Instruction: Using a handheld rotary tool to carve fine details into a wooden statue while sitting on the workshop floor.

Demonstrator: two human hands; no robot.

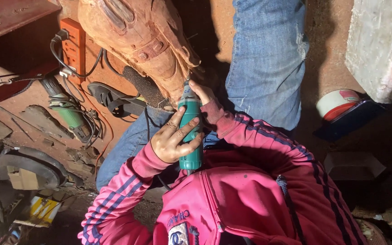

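A carved reddish wooden piece leans over my lap, its lower end near my knees. My left hand is wrapped around the body of a teal rotary power tool, whose tip points up at the bottom edge of the carving. My right hand rests by the tool's nose against the wood; pink sleeve covers the wrist, and most of its fingers are hidden. I wear blue jeans and a pink striped jacket.
An orange power strip with plugged cables lies at upper left, beside a green angle grinder and a black sandal. A white and red tape roll sits at right under a pale block. Scraps litter the lower left.
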